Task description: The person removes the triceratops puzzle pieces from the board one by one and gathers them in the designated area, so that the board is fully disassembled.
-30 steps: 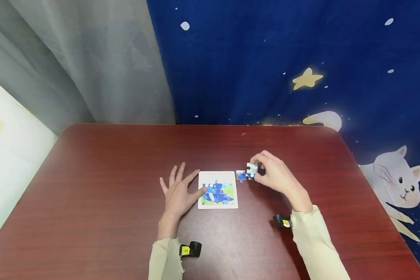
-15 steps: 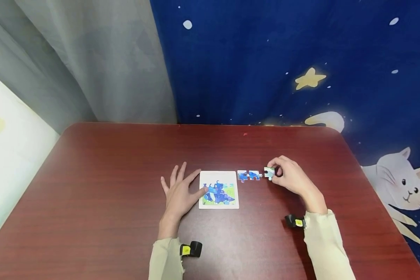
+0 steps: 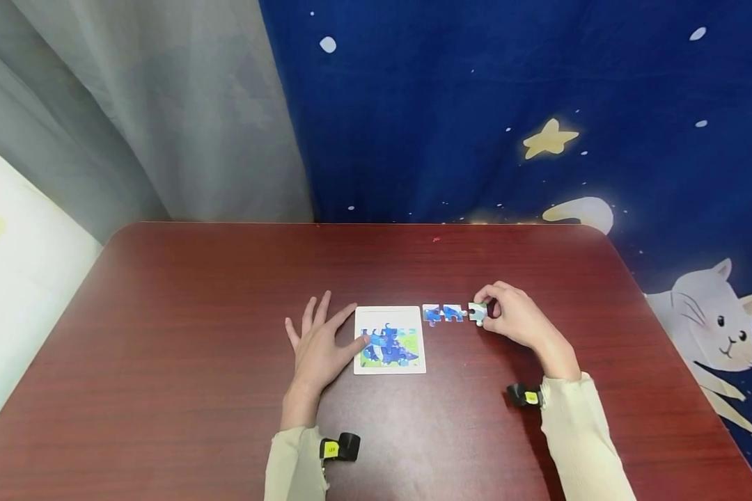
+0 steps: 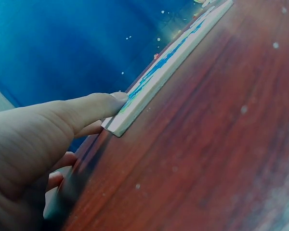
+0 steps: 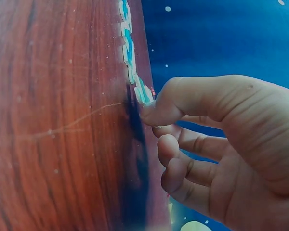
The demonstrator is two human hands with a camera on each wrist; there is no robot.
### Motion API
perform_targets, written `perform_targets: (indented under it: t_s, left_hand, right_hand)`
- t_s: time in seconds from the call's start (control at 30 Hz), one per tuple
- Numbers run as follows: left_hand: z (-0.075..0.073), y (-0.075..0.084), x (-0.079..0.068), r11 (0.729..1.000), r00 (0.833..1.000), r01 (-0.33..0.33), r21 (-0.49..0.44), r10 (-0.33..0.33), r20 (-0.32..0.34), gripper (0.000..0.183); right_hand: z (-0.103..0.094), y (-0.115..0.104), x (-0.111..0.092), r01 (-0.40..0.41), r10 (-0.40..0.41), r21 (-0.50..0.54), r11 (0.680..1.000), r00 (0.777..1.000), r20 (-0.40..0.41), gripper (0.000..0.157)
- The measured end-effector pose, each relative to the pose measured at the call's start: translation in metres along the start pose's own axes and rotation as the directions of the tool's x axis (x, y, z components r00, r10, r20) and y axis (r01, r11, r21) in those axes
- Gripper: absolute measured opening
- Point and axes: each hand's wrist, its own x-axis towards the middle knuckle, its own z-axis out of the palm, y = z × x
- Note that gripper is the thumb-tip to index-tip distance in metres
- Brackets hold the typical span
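A square white puzzle board (image 3: 388, 316) lies on the table, its lower part filled with pieces showing a blue animal on green. My left hand (image 3: 321, 355) spreads its fingers at the board's left side, and its thumb (image 4: 98, 106) rests on the board's left border. To the right of the board, my right hand (image 3: 520, 320) pinches a light blue and green puzzle piece (image 3: 477, 313) between thumb and fingers, low at the table. Between that piece and the board lie two blue puzzle pieces, one nearer (image 3: 431, 314) the board and one (image 3: 453, 313) in the middle.
The dark red wooden table (image 3: 194, 334) extends on all sides of the hands. Behind it hang a grey curtain (image 3: 213, 111) and a blue starry cloth (image 3: 413, 104). Black wrist cameras (image 3: 349, 447) are strapped to both sleeves.
My right hand has carried the pinched puzzle piece rightward from over the middle piece and down to the end of the row. My left hand stays in place on the board.
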Motion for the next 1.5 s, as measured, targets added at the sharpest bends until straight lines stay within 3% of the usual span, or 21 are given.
perform_targets:
  t_s: [0.57,1.13,1.3,1.5]
  left_hand:
    - [-0.001,0.000,-0.001,1.000,1.000,-0.008,-0.011,0.008,-0.020,0.062]
    - [-0.001,0.000,0.000,1.000,1.000,-0.004,-0.010,0.003,-0.017,0.062]
    - [-0.002,0.002,-0.001,1.000,1.000,-0.006,-0.014,0.006,-0.021,0.062]
    - [-0.002,0.001,-0.002,1.000,0.999,-0.006,-0.019,0.006,-0.031,0.061]
  right_hand:
    - [0.005,0.002,0.001,-0.057,0.056,0.043,0.997,0.998,0.026,0.029]
    - [0.003,-0.001,0.001,-0.026,0.026,0.049,0.998,1.000,0.010,0.037]
    - [-0.005,-0.019,0.003,0.025,-0.024,0.042,0.999,0.999,-0.044,0.037]
    - [-0.001,-0.071,0.016,0.196,-0.195,0.036,0.980,0.980,-0.042,0.032]
